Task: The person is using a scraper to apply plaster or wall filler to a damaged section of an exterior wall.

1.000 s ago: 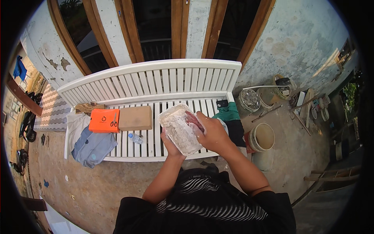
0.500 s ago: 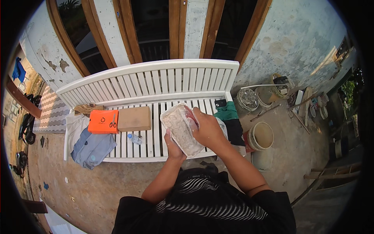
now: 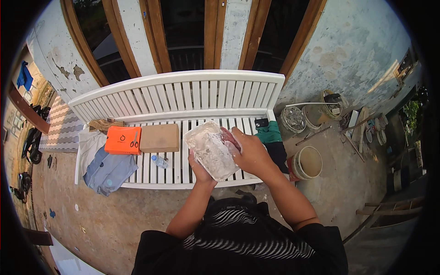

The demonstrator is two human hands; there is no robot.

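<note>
Bench bhd; powdery tray, L side held in L fingers; reddish item in curled R fingers

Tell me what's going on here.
A person's left hand holds a shallow pale tray at its left side, the whitish contents facing up. The right hand is at the other side, by a dusted reddish thing; whether it grips that is unclear. Beyond is a white slatted bench, with an orange box, brown box and small bottle left of the tray.
</note>
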